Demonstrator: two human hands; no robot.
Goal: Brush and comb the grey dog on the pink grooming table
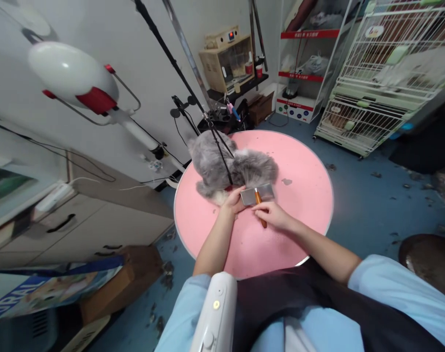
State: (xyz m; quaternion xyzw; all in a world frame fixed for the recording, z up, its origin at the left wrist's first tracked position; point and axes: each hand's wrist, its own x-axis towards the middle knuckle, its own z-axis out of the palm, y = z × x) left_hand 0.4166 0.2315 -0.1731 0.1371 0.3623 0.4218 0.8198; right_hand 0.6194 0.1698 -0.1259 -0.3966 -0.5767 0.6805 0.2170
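A long-haired grey and white animal [240, 164], probably a cat, lies on a round pink grooming table [299, 195]. Black straps run down to it from above. My right hand [274, 215] is closed around the wooden handle of a slicker brush [250, 197], whose wide metal head is at the animal's near side. My left hand [234, 200] is against the fur, just left of the brush head. Its fingers are mostly hidden, so I cannot tell what they grip. A loose grey tuft of fur [286, 182] lies right of the animal.
A white and red dryer [74, 78] on an arm hangs at upper left. A metal pole [186, 44] rises behind the table. Cages [376, 107] stand at right, a cabinet [76, 230] at left. A white device [215, 313] is close to my body. Fur clumps dot the floor.
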